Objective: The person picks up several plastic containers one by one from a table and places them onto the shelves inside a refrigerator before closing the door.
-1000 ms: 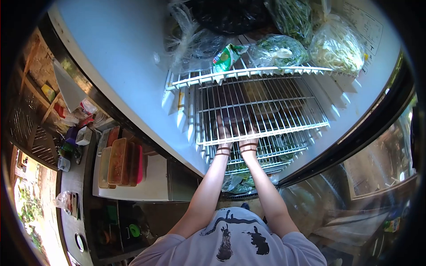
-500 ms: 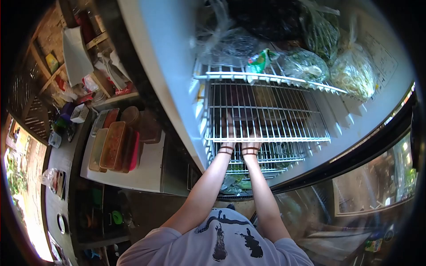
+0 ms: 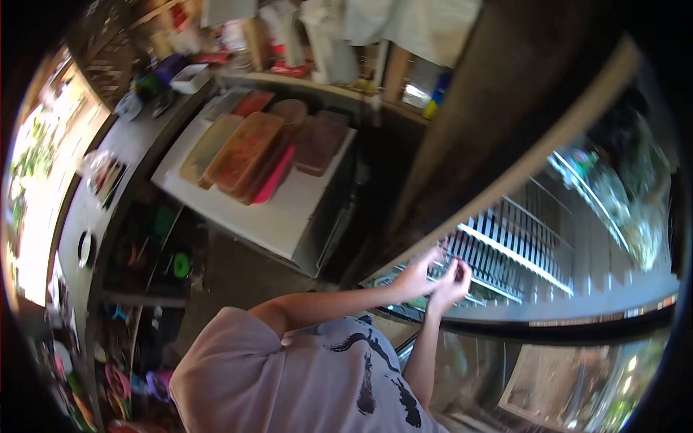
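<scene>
Right of centre, the left hand (image 3: 419, 278) and the right hand (image 3: 452, 286) are near white wire shelves (image 3: 515, 260); fingers bent, grasp cannot be told.

Plastic containers (image 3: 249, 148) sit on a white-topped cabinet (image 3: 245, 222) near a grey counter (image 3: 133, 153).

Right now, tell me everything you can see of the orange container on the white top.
The orange container is a rounded rectangular tub, apparently translucent plastic, with blurred reddish patches showing. I can't tell whether it's lidded. It lies broad face up, stacked above a pink container, on the white top. A pale container sits close along its left side in the picture; blur hides any contact. The left hand and right hand are clear of it.
</scene>
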`<act>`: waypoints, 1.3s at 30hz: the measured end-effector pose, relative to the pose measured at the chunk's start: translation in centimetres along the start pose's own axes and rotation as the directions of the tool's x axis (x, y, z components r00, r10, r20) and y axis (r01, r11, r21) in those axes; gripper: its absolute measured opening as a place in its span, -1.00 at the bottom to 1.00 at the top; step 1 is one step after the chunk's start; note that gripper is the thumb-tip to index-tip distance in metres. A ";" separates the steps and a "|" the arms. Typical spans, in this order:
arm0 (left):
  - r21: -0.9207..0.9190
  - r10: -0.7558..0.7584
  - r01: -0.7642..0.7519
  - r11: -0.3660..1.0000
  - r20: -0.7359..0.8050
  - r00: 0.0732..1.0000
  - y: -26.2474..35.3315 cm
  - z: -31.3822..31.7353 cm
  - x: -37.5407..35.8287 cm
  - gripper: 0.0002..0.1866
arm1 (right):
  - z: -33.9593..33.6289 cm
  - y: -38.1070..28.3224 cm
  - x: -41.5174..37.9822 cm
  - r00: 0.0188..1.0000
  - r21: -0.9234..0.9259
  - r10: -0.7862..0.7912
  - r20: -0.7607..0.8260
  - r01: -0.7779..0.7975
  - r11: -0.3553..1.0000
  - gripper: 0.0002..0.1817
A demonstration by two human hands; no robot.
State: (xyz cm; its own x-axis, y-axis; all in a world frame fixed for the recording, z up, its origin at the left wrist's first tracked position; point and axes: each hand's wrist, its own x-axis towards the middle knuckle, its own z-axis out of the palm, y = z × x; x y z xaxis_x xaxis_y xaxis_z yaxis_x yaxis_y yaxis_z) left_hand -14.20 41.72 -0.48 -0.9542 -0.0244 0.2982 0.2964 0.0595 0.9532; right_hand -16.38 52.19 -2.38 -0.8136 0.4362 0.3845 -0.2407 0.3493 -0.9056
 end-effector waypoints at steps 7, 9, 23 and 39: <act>-0.016 -0.125 0.129 0.992 0.148 0.981 0.3 -14.7 -8.2 -0.83 | -3.6 0.6 -10.8 0.894 -0.019 0.203 0.399 -0.213 0.977 -0.86; -0.089 -0.319 0.307 0.948 -0.234 0.918 -2.4 -18.8 -9.5 -0.77 | -2.7 -0.1 -12.3 0.711 0.014 0.256 0.655 -0.350 0.937 -0.86; -0.402 -0.432 0.163 0.901 -0.865 0.255 -5.2 -44.6 -10.3 -0.20 | 24.2 -11.9 -17.6 0.252 -0.001 0.153 0.955 -0.518 0.856 -0.74; 0.165 0.011 0.335 0.928 -0.908 0.418 -2.3 -43.9 -9.1 -0.42 | 35.2 -18.6 -22.0 0.509 0.104 -0.023 0.860 -0.129 0.986 -0.52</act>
State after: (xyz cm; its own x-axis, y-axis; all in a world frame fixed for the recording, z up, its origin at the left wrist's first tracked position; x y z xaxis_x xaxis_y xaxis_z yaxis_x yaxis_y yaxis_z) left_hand -4.41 -2.02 -3.21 -0.3587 -0.9159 0.1803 -0.0511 0.2121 0.9759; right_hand -12.59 6.93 -0.27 -0.8640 -0.4996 0.0628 -0.1868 0.2022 -0.9614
